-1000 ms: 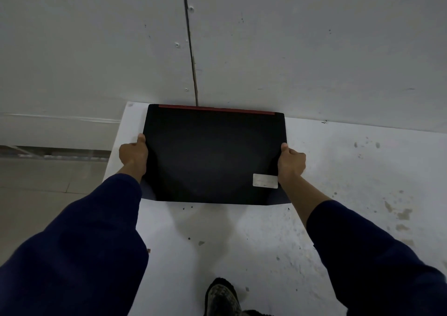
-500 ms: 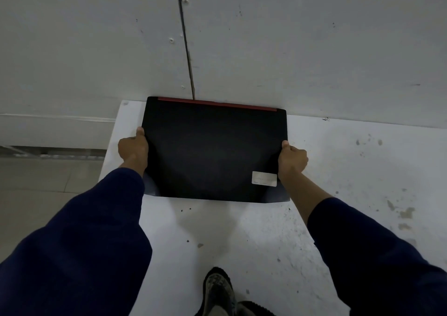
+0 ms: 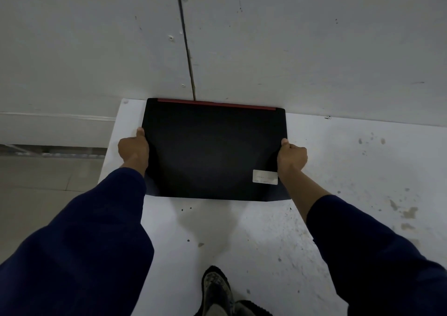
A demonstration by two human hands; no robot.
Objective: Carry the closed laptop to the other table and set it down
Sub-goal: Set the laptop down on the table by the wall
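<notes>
The closed black laptop (image 3: pixel 212 149) has a red strip along its far edge and a pale sticker near its right front corner. It lies flat over the white table (image 3: pixel 350 170), close to the wall, casting a shadow in front. My left hand (image 3: pixel 133 147) grips its left edge, thumb on top. My right hand (image 3: pixel 291 156) grips its right edge the same way. Whether the laptop rests on the table or hovers just above it, I cannot tell.
The grey panelled wall (image 3: pixel 290 37) with a vertical seam stands right behind the laptop. The table's left edge (image 3: pixel 110 156) drops to a tiled floor (image 3: pixel 43 178). Stains mark the table's right side. My shoe (image 3: pixel 215 289) shows at the bottom.
The laptop, held in both hands, has moved a little farther from me toward the wall and lower over the table. My grip is unchanged.
</notes>
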